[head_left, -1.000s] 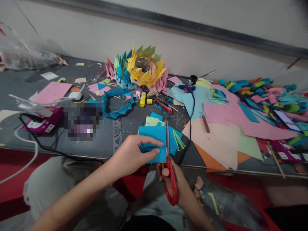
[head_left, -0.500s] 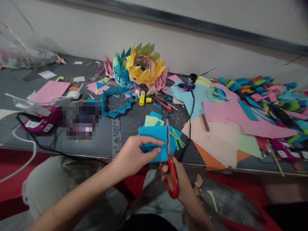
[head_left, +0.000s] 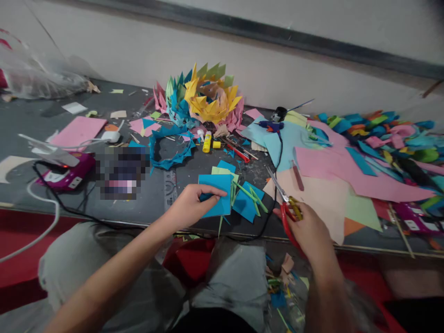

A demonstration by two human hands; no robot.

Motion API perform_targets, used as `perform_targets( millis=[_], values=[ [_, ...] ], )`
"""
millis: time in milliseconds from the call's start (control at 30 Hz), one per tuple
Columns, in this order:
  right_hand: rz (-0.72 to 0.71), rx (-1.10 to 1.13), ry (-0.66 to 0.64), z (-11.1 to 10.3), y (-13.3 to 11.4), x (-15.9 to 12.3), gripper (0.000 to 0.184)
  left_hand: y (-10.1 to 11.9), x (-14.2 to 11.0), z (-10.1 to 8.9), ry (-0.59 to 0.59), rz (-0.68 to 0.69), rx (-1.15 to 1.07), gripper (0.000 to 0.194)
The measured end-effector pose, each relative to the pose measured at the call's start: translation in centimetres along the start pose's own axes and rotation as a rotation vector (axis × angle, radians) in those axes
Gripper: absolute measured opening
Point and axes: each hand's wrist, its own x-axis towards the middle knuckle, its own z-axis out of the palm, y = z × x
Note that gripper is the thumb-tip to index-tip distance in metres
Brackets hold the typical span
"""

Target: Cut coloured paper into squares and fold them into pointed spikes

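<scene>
My left hand [head_left: 190,206] pinches a blue square of paper [head_left: 217,193] just above the table's front edge. My right hand [head_left: 307,227] grips red-handled scissors [head_left: 281,198], blades pointing up and left, over a peach paper sheet [head_left: 321,201]. Cut blue pieces [head_left: 245,206] and thin green strips [head_left: 249,193] lie on the table between my two hands. A colourful folded-paper flower [head_left: 203,99] stands at the back by the wall, with a blue paper ring [head_left: 169,149] in front of it.
Sheets and scraps of coloured paper [head_left: 364,152] cover the right side. A blue glue gun [head_left: 268,125] with a black cord, a yellow glue bottle [head_left: 206,142], a purple power strip [head_left: 64,175] with cables and a pink sheet [head_left: 79,132] lie on the dark table [head_left: 41,120].
The scissors have left the blue paper and moved right with my right hand. The cut-off blue piece now lies on the table. My left hand has carried the remaining blue square slightly up and left.
</scene>
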Motion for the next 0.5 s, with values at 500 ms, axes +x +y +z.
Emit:
perform_targets(
  millis=[500],
  values=[
    [-0.156, 0.021, 0.382, 1.9, 2.8, 1.0, 0.052, -4.6, 2.1, -0.8, 0.27, 0.107, -0.203, 0.082]
  ],
)
